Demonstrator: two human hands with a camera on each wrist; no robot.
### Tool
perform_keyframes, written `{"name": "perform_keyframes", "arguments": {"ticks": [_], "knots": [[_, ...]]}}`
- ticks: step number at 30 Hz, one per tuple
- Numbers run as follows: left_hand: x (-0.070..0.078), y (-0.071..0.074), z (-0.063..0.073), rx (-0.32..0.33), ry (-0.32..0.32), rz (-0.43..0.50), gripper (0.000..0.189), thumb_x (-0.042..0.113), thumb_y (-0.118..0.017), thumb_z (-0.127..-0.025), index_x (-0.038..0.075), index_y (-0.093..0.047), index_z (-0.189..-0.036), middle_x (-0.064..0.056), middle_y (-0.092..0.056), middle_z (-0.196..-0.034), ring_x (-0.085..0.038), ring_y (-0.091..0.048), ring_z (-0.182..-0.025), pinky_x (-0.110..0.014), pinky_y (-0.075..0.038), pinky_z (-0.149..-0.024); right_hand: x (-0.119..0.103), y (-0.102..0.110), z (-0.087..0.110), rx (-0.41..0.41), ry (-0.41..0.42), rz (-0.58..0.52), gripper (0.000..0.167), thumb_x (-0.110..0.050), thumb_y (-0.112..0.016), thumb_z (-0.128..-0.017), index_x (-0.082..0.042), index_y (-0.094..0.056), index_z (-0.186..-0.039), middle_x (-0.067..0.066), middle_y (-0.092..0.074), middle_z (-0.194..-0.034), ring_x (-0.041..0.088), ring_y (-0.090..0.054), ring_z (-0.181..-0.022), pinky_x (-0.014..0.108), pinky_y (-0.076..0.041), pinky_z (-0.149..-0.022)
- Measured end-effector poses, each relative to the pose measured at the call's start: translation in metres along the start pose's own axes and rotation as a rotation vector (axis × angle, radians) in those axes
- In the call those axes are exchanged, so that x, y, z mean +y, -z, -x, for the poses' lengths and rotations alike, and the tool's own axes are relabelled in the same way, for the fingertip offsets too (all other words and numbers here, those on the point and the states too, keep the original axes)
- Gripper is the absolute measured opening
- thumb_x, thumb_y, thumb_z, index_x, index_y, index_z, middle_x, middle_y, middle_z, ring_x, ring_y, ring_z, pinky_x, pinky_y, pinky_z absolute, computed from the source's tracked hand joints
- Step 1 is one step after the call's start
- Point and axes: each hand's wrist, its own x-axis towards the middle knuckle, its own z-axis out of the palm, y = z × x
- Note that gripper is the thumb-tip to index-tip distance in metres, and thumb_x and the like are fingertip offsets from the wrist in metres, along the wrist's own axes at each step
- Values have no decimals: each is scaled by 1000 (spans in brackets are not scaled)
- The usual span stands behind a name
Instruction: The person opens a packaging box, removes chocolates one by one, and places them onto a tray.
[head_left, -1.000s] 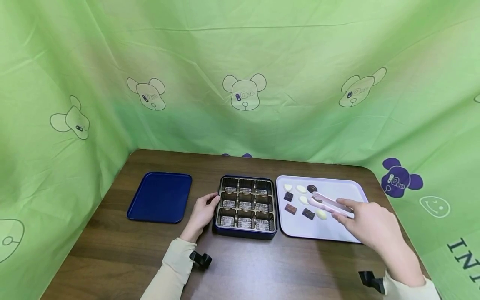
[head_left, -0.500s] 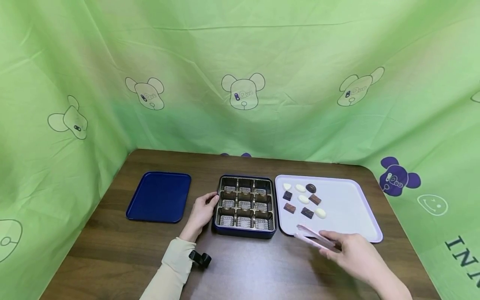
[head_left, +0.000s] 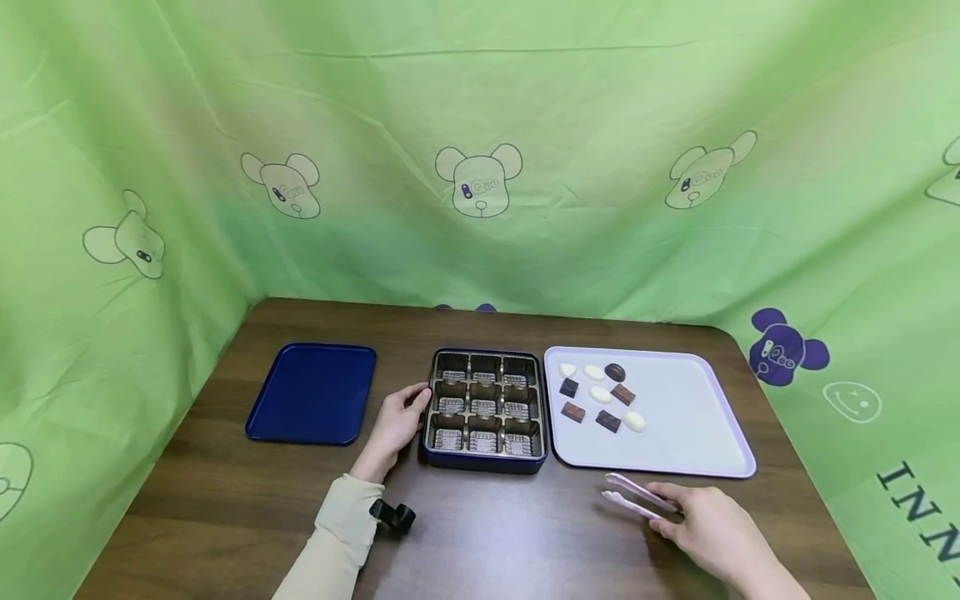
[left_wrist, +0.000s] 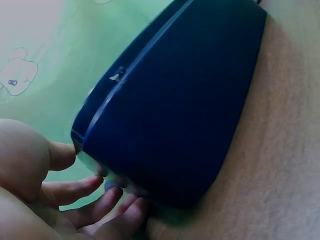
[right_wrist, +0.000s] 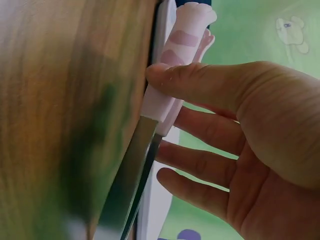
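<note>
A dark blue box (head_left: 480,463) with a gold insert of several compartments stands mid-table. My left hand (head_left: 393,427) touches its left side, and in the left wrist view the thumb (left_wrist: 62,156) meets the upper rim while relaxed fingers lie against the wall. My right hand (head_left: 712,529) pinches pink-and-white tongs (head_left: 639,498) with metal arms (right_wrist: 131,170) between thumb and fingers. Their tips are apart, with nothing between them, just in front of the pale tray (head_left: 693,417). On the tray's left half lie several white chocolates (head_left: 600,394) and brown chocolates (head_left: 608,421).
A flat blue lid (head_left: 313,393) lies to the left of the box. The tray sits close to the box's right side. A green cloth (head_left: 360,242) printed with bear heads hangs behind and around the brown wooden table (head_left: 225,508).
My right hand has drawn the tongs from over the chocolates to in front of the tray, uncovering a brown piece. The left hand stays on the box. The head view has shifted slightly.
</note>
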Motion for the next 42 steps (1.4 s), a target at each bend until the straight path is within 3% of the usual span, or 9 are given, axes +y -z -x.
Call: {"name": "perform_keyframes", "arguments": {"ticks": [9,19,23,27,30,34,37,39,42], "knots": [[7,11,1,11,-22,-34,47,23,-54,-106,-4,-51,-144,-24,-59,-135,-31,-61,-112,-40,-58,-80,3,-8,2,-10,-52,35,39,-22,-87,-75,-13,-76,-112,10,-75,-91,32,-70,-78,52,-52,-61],[7,15,10,6,-7,-52,62,29,-58,-104,2,-35,-155,-26,-49,-145,-38,-60,-120,-40,-58,-82,3,-11,2,-7,-64,53,42,-22,-86,-75,-9,-74,-114,12,-75,-94,36,-70,-81,56,-52,-62],[10,21,13,24,-42,-134,61,31,-60,-103,3,-38,-154,-25,-51,-145,-39,-59,-120,-47,-55,-90,-1,-5,0,14,-48,43,45,-24,-87,-75,-9,-73,-115,12,-75,-96,36,-71,-85,57,-53,-66],[17,29,13,27,-123,-214,58,30,-59,-104,5,-41,-153,-23,-51,-147,-39,-58,-125,-53,-47,-100,-8,9,-7,123,5,13,45,-24,-87,-76,-9,-73,-116,16,-75,-102,40,-70,-91,60,-53,-72],[26,36,13,6,-220,-306,56,30,-56,-105,6,-41,-153,-22,-45,-152,-39,-50,-134,-56,-42,-106,-17,18,-17,292,107,-21,46,-19,-88,-73,-7,-73,-115,18,-74,-106,42,-69,-95,58,-53,-77],[43,45,15,-5,-339,-493,59,36,-55,-105,7,-40,-154,-23,-33,-159,-42,-30,-147,-60,-29,-115,-36,28,-36,526,246,-97,50,-10,-88,-68,-4,-73,-116,15,-74,-112,39,-67,-100,33,-48,-97],[59,53,16,11,-399,-600,67,43,-57,-102,8,-36,-156,-23,-25,-163,-45,-16,-150,-64,-20,-117,-56,38,-54,615,276,-176,52,-9,-87,-70,-5,-73,-120,15,-71,-121,37,-63,-109,19,-36,-105],[70,58,14,38,-427,-652,75,49,-59,-100,11,-31,-159,-21,-20,-165,-45,-10,-152,-67,-18,-116,-70,45,-67,650,283,-212,51,-11,-86,-73,-5,-72,-122,18,-68,-126,39,-60,-115,27,-37,-107],[84,67,6,84,-468,-724,86,56,-61,-96,17,-23,-162,-18,-12,-168,-45,-3,-152,-71,-20,-113,-92,53,-88,696,293,-224,52,-17,-85,-77,-4,-70,-125,20,-63,-134,41,-55,-122,52,-41,-103]]}}
